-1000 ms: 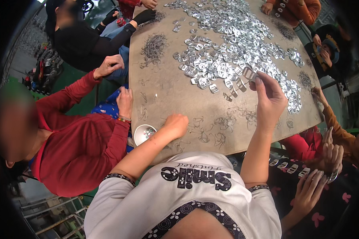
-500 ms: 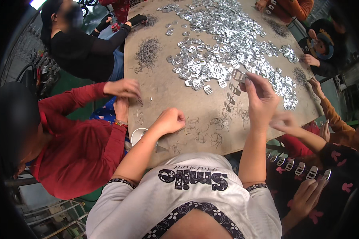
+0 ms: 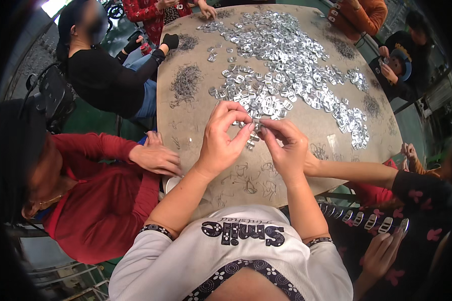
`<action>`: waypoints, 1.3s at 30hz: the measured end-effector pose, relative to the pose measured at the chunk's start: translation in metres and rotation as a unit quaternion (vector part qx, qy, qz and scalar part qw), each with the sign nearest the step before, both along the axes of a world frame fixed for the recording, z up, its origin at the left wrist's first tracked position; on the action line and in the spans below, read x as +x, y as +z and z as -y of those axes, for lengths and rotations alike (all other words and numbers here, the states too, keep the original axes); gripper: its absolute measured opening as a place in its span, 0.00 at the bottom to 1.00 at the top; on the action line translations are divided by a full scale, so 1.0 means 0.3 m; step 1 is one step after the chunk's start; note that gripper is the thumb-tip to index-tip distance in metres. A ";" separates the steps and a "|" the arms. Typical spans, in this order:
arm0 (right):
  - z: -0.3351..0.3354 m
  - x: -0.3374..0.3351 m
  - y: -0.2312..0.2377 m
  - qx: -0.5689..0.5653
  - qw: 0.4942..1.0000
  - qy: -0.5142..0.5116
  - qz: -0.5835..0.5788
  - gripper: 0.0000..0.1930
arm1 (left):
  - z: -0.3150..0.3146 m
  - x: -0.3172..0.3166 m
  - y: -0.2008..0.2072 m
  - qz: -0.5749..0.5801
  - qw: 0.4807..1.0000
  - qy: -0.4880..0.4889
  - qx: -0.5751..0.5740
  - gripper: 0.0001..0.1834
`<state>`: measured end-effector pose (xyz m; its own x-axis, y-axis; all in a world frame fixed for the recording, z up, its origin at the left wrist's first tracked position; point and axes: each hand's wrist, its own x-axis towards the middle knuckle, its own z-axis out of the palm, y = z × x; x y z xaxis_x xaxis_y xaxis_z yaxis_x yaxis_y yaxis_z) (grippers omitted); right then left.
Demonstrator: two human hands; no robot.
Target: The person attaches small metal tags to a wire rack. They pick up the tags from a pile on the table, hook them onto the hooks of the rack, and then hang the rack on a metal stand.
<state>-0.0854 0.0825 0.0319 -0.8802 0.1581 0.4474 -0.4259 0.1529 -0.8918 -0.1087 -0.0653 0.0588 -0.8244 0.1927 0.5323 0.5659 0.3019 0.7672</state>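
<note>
My left hand (image 3: 225, 136) and my right hand (image 3: 285, 145) meet above the near part of a round brown table (image 3: 196, 150). Together their fingertips pinch a small shiny metal piece (image 3: 256, 127). Just beyond my fingers lies a wide heap of the same silver metal pieces (image 3: 286, 70), spread across the table's middle. Thin bent wire bits (image 3: 251, 183) lie scattered on the table below my hands.
A person in red (image 3: 100, 200) sits at my left, hand on the table edge. A person in black (image 3: 105, 80) sits further left, by a pile of dark wire (image 3: 186, 83). Another person's forearm (image 3: 356, 173) reaches in from the right. More people sit at the far side.
My left hand has risen from the near table edge and joined my right hand, which drew back from the heap with a metal piece. The view shifted toward the table.
</note>
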 end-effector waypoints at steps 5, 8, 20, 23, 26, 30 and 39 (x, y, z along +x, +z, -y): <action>0.020 0.003 -0.002 0.036 0.999 0.009 -0.013 0.09 | 0.008 -0.001 -0.024 0.023 0.999 0.003 0.030 0.04; 0.013 -0.018 -0.034 -0.063 0.997 0.040 0.026 0.07 | 0.017 0.003 -0.051 0.064 0.993 -0.021 0.093 0.04; -0.018 -0.214 -0.531 0.331 0.928 -0.117 0.123 0.17 | 0.062 0.033 -0.032 0.051 0.994 -0.029 0.087 0.05; -0.013 -0.230 -0.528 0.385 0.899 -0.112 0.174 0.17 | 0.071 0.038 -0.038 0.073 0.994 -0.038 0.075 0.05; -0.027 -0.272 -0.506 0.422 0.875 -0.091 0.218 0.11 | 0.071 0.040 -0.036 0.101 0.991 -0.053 0.072 0.04; -0.073 -0.265 -0.427 0.254 0.932 -0.083 0.246 0.11 | 0.070 0.045 -0.060 0.110 0.989 -0.076 0.069 0.04; -0.067 -0.088 -0.035 -0.136 0.969 0.100 0.182 0.10 | 0.003 0.045 -0.055 0.093 0.993 -0.067 -0.015 0.04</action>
<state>-0.1119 0.1026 0.0215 -0.9971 0.0362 0.0669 -0.0719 -0.1628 -0.9840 -0.0951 -0.0662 0.0423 -0.8732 0.3218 0.3660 0.4527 0.2575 0.8537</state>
